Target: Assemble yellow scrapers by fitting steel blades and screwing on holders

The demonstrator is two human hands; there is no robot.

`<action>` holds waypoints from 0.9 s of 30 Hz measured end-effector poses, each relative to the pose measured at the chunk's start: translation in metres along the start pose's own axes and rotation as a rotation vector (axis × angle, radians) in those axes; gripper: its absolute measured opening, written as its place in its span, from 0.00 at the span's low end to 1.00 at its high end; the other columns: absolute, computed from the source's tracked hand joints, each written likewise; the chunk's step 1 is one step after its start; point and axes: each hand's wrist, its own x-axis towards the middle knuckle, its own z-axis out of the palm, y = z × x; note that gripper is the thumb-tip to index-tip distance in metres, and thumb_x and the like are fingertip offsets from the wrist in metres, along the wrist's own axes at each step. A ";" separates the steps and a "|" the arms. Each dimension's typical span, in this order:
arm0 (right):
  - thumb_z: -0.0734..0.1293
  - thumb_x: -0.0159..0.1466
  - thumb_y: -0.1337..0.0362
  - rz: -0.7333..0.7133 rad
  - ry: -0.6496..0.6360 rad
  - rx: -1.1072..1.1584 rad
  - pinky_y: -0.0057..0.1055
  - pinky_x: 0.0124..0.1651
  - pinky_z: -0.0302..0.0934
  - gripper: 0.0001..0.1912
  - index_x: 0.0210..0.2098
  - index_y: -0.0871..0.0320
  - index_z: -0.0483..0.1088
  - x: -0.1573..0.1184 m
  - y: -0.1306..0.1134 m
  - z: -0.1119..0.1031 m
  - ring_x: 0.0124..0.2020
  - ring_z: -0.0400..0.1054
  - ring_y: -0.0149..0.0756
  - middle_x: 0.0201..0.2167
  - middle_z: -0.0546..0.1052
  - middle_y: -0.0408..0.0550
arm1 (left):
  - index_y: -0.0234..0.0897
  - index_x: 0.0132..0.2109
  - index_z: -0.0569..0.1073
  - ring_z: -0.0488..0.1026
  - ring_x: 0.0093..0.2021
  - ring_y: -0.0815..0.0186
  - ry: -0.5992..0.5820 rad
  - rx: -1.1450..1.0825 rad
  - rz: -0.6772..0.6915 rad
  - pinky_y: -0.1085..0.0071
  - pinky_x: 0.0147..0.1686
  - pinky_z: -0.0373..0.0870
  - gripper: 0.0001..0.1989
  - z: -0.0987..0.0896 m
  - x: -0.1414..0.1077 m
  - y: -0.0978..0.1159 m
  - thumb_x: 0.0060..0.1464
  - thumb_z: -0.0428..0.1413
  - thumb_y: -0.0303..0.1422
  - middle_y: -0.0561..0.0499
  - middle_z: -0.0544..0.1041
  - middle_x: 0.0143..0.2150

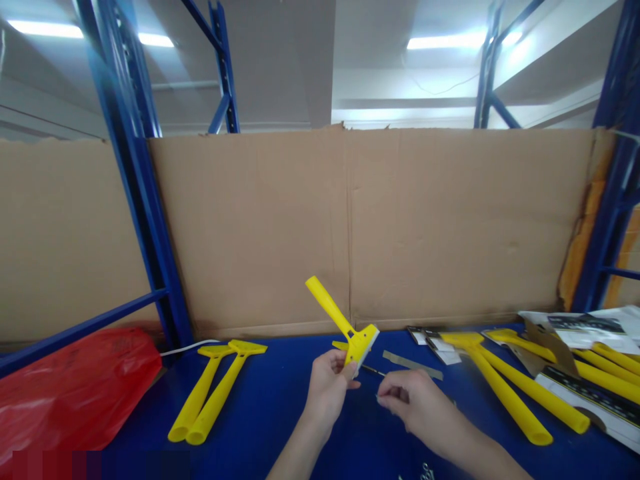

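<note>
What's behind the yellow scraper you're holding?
Behind the yellow scraper: brown cardboard, the blue tabletop and a yellow piece poking out. The scraper and left hand hide the rest.

- Blue table (280, 380).
- Left end: a red plastic bag (90, 380), with a white cable (187, 347) beside it near the back edge.
- Left of the middle: a close pair of yellow scrapers (225, 390), heads toward the back edge.
- Right of the middle, toward the back edge: a thin flat strip (413, 365) and small packets (445, 349).
- Right side: two long yellow tools (517, 400), handles slanting toward the front right corner.
- Right edge: black-and-white packages (595, 400).
- Toward the front edge: small metal pieces (427, 473).
</note>
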 end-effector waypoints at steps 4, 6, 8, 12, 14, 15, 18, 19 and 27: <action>0.68 0.54 0.64 -0.001 0.124 0.140 0.26 0.17 0.49 0.06 0.21 0.54 0.74 0.006 0.003 0.005 0.14 0.57 0.29 0.13 0.66 0.39 | 0.29 0.27 0.76 0.72 0.24 0.70 -0.049 0.032 0.000 0.77 0.21 0.72 0.08 0.005 -0.005 0.002 0.35 0.66 0.22 0.50 0.77 0.24; 0.69 0.53 0.63 0.000 0.161 0.201 0.26 0.16 0.49 0.05 0.21 0.54 0.75 0.007 0.006 0.007 0.13 0.57 0.29 0.14 0.68 0.39 | 0.29 0.27 0.76 0.72 0.24 0.70 -0.075 0.050 -0.011 0.77 0.21 0.71 0.08 0.007 -0.007 0.001 0.35 0.66 0.22 0.50 0.77 0.24; 0.69 0.53 0.63 -0.001 0.186 0.253 0.26 0.16 0.50 0.05 0.21 0.54 0.75 0.008 0.008 0.009 0.13 0.57 0.28 0.15 0.70 0.40 | 0.30 0.27 0.76 0.72 0.23 0.70 -0.102 0.060 -0.001 0.77 0.21 0.71 0.07 0.009 -0.009 -0.001 0.35 0.65 0.23 0.50 0.77 0.24; 0.69 0.53 0.61 0.013 0.175 0.306 0.25 0.15 0.51 0.06 0.22 0.56 0.76 0.009 0.010 0.010 0.13 0.58 0.26 0.17 0.72 0.40 | 0.30 0.27 0.76 0.73 0.24 0.69 -0.170 0.074 0.049 0.76 0.22 0.70 0.07 0.011 -0.010 -0.008 0.36 0.65 0.26 0.49 0.78 0.25; 0.69 0.53 0.61 0.029 0.178 0.317 0.24 0.15 0.51 0.06 0.23 0.56 0.76 0.010 0.011 0.011 0.12 0.58 0.26 0.17 0.72 0.40 | 0.30 0.27 0.76 0.73 0.24 0.69 -0.192 0.087 0.057 0.76 0.22 0.69 0.08 0.012 -0.011 -0.012 0.35 0.65 0.27 0.49 0.77 0.25; 0.69 0.53 0.62 0.042 0.186 0.319 0.24 0.14 0.51 0.06 0.23 0.56 0.76 0.010 0.011 0.011 0.12 0.58 0.26 0.17 0.72 0.40 | 0.30 0.27 0.76 0.72 0.24 0.69 -0.199 0.095 0.062 0.76 0.22 0.69 0.08 0.012 -0.011 -0.013 0.35 0.64 0.28 0.49 0.77 0.24; 0.69 0.52 0.62 0.078 0.204 0.317 0.24 0.14 0.52 0.06 0.22 0.57 0.75 0.011 0.012 0.012 0.11 0.58 0.25 0.17 0.71 0.39 | 0.31 0.26 0.76 0.71 0.23 0.69 -0.223 0.136 0.110 0.76 0.23 0.67 0.06 0.012 -0.010 -0.018 0.37 0.63 0.29 0.50 0.76 0.24; 0.70 0.52 0.62 0.084 0.208 0.315 0.24 0.14 0.52 0.06 0.21 0.57 0.75 0.011 0.012 0.012 0.11 0.58 0.25 0.16 0.71 0.39 | 0.31 0.26 0.76 0.70 0.23 0.70 -0.231 0.153 0.132 0.75 0.23 0.67 0.06 0.012 -0.009 -0.019 0.37 0.63 0.29 0.50 0.76 0.24; 0.70 0.52 0.61 0.092 0.241 0.283 0.26 0.14 0.51 0.08 0.20 0.56 0.73 0.009 0.007 0.013 0.10 0.59 0.26 0.15 0.70 0.39 | 0.32 0.26 0.76 0.68 0.23 0.70 -0.267 0.252 0.236 0.75 0.25 0.63 0.04 0.011 -0.009 -0.020 0.41 0.60 0.30 0.51 0.76 0.24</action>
